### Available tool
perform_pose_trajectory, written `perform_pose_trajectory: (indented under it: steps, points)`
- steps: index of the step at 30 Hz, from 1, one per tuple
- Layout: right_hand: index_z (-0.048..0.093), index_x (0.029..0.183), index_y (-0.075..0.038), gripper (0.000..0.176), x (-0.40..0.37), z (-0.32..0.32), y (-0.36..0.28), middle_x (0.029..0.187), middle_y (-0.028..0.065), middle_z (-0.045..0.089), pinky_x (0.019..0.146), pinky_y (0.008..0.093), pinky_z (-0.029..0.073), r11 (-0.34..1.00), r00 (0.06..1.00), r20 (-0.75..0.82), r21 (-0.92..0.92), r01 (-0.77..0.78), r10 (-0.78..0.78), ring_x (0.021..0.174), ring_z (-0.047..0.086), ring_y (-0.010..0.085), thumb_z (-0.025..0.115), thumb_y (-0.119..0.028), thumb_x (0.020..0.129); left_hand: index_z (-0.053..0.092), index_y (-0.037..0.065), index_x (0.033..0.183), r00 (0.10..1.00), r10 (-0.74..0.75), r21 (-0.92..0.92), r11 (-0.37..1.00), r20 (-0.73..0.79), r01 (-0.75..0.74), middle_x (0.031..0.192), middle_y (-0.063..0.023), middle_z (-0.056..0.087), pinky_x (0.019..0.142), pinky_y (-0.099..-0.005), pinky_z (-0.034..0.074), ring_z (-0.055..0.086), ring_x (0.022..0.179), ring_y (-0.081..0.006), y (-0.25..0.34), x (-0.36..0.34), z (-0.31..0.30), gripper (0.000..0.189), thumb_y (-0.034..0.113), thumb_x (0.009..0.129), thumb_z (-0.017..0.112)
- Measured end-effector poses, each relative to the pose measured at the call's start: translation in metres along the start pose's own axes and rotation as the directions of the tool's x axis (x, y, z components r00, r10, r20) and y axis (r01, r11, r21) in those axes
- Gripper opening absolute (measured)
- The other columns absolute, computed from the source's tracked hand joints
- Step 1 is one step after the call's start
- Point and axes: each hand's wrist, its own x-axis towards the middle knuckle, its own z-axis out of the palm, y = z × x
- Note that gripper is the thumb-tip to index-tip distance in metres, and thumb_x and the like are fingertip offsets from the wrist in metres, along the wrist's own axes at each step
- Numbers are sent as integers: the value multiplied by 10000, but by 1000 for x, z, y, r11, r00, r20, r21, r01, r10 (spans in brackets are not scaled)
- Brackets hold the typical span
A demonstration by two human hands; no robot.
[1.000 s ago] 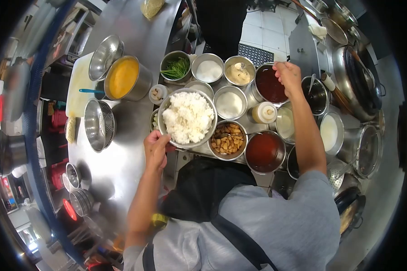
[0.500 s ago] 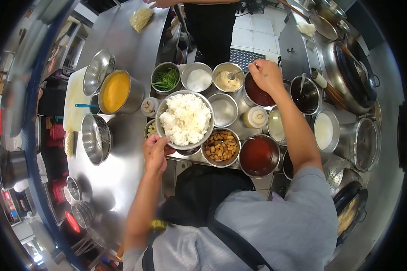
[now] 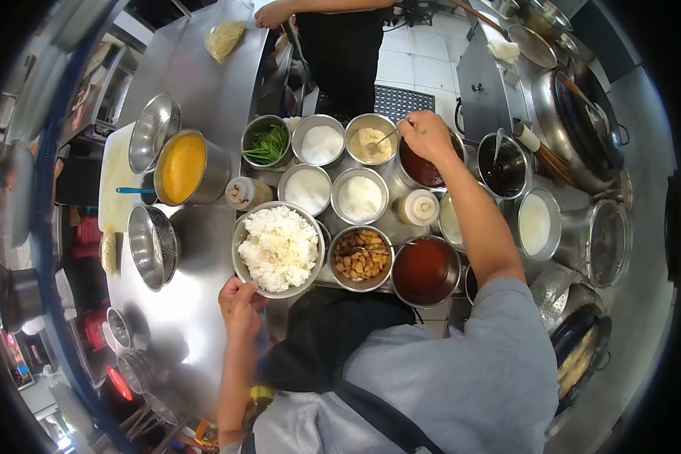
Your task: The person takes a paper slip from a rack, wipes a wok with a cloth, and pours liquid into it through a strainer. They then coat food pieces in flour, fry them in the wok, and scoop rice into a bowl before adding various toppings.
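My left hand (image 3: pixel 240 303) grips the near rim of a metal bowl (image 3: pixel 289 290) heaped with white rice (image 3: pixel 278 246). The bowl is held over the front left corner of the group of metal containers. With fingers pinched, my right hand (image 3: pixel 429 138) holds the handle of a spoon (image 3: pixel 387 138). The spoon's head dips into a pale beige paste (image 3: pixel 365 141) in a round metal container. A dark red sauce (image 3: pixel 424 166) lies under my right hand and wrist.
Around the bowl stand cut greens (image 3: pixel 268 144), white powders (image 3: pixel 308 189), a squeeze bottle (image 3: pixel 418 207), browned cubes (image 3: pixel 363 257) and red sauce (image 3: pixel 427 268). Left is a pot of yellow liquid (image 3: pixel 183 168); right, a large wok (image 3: pixel 564 151). Another person (image 3: pixel 337 60) stands across.
The rice bowl has moved toward me and left, uncovering another container of white powder. The spoon has shifted in the beige paste, still in my right hand. The view has shifted slightly.
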Motion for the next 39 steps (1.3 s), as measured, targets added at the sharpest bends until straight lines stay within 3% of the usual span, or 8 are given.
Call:
perform_pose_trajectory:
  steps: [11,14,18,22,30,36,37,39]
  points:
    - [703,801,-43,293,3,-8,-10,838,214,687,771,508,518,998,996,-66,-9,-65,64,826,659,423,585,-305,857,571,64,806,1000,13,-33,999,-15,-13,776,-81,681,541,-299,563,639,603,-145,-6,-5,-2,76,93,839,632]
    - [698,778,-37,297,2,2,-3,808,211,684,771,512,517,998,998,-56,35,43,-41,808,659,422,588,-299,864,570,61,805,1000,12,-32,999,-23,-12,775,-83,680,547,-301,568,641,606,-147,-7,-9,0,77,91,841,631]
    - [695,788,-17,305,2,-14,-6,845,235,680,780,505,515,998,997,-43,32,-57,59,834,659,413,599,-295,868,567,57,804,1000,18,-37,999,-22,-18,777,-85,678,553,-305,574,643,610,-147,-11,-9,-2,81,89,845,629]
    - [683,782,-31,297,1,-4,6,832,219,682,771,511,510,999,999,-19,46,29,-28,836,654,419,604,-304,866,565,54,803,1000,7,-43,999,-3,-7,787,-84,677,564,-302,576,646,624,-145,-13,-10,-3,84,87,850,627]
    - [701,825,-33,270,-5,7,15,783,227,665,712,484,495,960,988,96,241,-144,124,751,641,402,624,-290,852,551,67,807,1000,-10,-32,999,14,10,803,-84,674,577,-296,570,650,653,-146,-11,-10,6,96,81,860,630]
    - [697,778,3,272,-8,19,36,674,93,655,585,333,454,734,958,142,617,-284,251,616,593,180,667,-261,839,544,72,804,1000,2,-26,1000,27,-2,806,-83,673,576,-297,570,652,661,-149,-10,-4,16,104,80,865,628]
    - [701,770,-10,241,-15,0,24,658,28,615,540,259,399,683,947,166,659,-315,276,597,529,100,667,-240,837,544,71,804,999,7,-33,999,31,-6,807,-83,673,577,-297,571,653,663,-149,-11,-2,19,105,82,865,629]
    - [705,782,-23,211,-20,-23,22,646,17,595,521,242,370,637,940,179,697,-330,292,574,496,88,663,-223,834,543,72,804,998,17,-32,999,53,-16,807,-82,674,579,-298,572,653,664,-148,-10,3,25,108,87,865,631]
